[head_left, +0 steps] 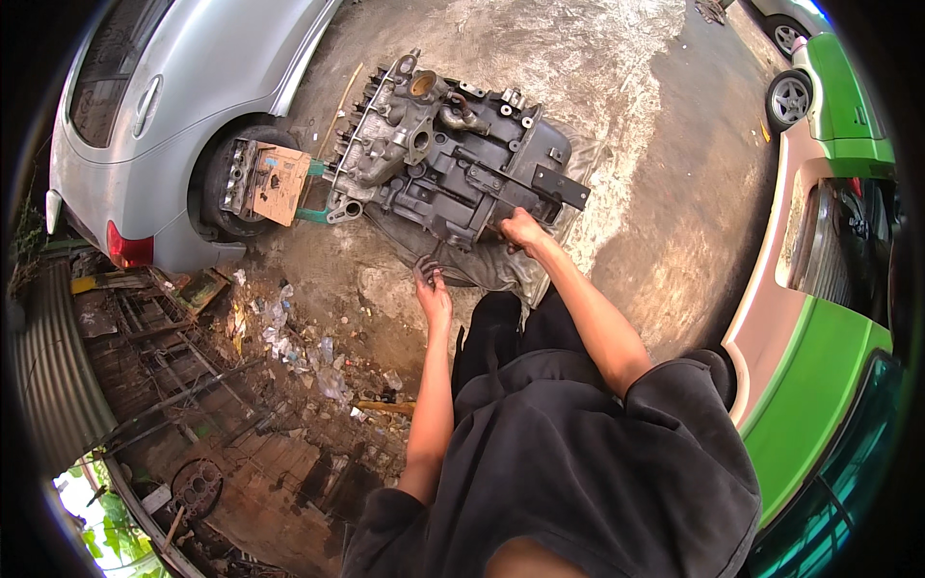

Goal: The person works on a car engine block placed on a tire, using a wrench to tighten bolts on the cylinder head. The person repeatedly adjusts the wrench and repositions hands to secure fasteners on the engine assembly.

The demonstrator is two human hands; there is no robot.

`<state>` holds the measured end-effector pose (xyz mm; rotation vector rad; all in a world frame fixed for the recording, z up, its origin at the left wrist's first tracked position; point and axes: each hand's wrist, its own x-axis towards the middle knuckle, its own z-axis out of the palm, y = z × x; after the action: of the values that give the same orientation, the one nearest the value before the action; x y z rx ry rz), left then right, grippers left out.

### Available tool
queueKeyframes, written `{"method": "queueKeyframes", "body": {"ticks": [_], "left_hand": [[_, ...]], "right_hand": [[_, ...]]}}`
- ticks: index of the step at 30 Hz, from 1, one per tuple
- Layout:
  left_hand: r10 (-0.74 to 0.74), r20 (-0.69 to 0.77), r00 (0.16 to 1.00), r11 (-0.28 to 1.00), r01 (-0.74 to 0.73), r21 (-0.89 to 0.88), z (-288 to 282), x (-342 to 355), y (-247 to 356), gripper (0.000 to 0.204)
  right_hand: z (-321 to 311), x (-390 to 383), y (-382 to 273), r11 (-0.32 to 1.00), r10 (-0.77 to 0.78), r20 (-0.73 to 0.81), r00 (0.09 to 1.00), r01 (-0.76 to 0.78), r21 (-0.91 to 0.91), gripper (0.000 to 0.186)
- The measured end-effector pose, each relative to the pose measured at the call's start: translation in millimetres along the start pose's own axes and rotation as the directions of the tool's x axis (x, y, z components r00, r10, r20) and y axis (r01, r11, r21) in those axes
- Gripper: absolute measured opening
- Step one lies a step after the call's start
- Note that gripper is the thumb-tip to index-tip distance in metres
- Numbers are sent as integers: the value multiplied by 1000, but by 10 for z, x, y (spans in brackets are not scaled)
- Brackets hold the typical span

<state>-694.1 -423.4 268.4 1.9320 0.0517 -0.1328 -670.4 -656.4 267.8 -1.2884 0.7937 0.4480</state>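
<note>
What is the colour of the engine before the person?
The engine is mostly dark grey, with lighter silvery metal towards the left; the head view shows it.

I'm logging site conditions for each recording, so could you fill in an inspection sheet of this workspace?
Surface: stained concrete ground; dark sheet under the engine.
Job's things: large grey metal engine, lying on the sheet.
Clutter: plastic litter and metal scrap at lower left; cardboard piece near the silver car's wheel.
Hands: right hand at the engine's near side, fingers curled, any grip unclear; left hand close to the engine's near edge, contact unclear, fingers darkened.
Cables: nothing seen.
Surroundings: silver car at left, green-and-beige vehicle at right, corrugated sheet at far left.
</note>
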Motion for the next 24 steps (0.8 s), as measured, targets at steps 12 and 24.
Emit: {"method": "queueKeyframes", "body": {"ticks": [12, 24], "left_hand": [[-299, -80, 951, 888, 247, -388, 161, -219, 33, 30], [-363, -54, 930, 858, 312, -408, -187, -262, -104, 43]], "right_hand": [[16, 193, -172, 821, -142, 57, 988, 150, -551, 26], [779, -221, 563, 969, -195, -187, 963, 160, -187, 43]]}}
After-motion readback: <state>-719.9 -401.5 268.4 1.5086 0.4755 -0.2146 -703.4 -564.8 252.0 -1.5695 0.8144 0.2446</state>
